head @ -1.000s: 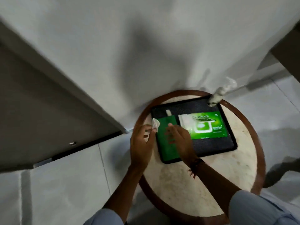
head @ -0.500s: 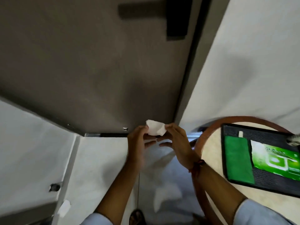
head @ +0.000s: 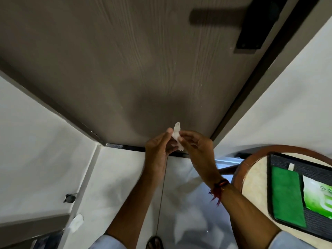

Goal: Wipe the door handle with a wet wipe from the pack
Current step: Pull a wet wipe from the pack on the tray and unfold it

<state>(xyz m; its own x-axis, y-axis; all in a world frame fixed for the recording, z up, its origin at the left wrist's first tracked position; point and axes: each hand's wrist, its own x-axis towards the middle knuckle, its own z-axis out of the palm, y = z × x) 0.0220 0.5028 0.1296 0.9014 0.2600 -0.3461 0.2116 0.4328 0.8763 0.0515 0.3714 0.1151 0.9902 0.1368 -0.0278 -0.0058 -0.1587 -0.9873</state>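
A small white wet wipe [head: 176, 136] is pinched between my left hand [head: 158, 150] and my right hand [head: 197, 150], held in front of the bottom of a brown wood-grain door [head: 125, 69]. The dark door handle [head: 217, 17] with its black backplate [head: 255, 26] is at the top right, well above both hands. The green wet-wipe pack [head: 318, 196] lies on a black tray [head: 269, 186] at the right edge, partly cut off by the frame.
A round table [head: 255, 177] with a brown rim holds the tray, along with a green cloth [head: 285, 196]. White walls flank the door. A door stopper [head: 70, 198] sits low on the left. The floor is pale tile, with a sandalled foot [head: 154, 242] below.
The view has turned from the table to the door and risen, bringing the handle closer. Both hands left the tray with the wipe and now hold it crumpled and upright between the fingertips.
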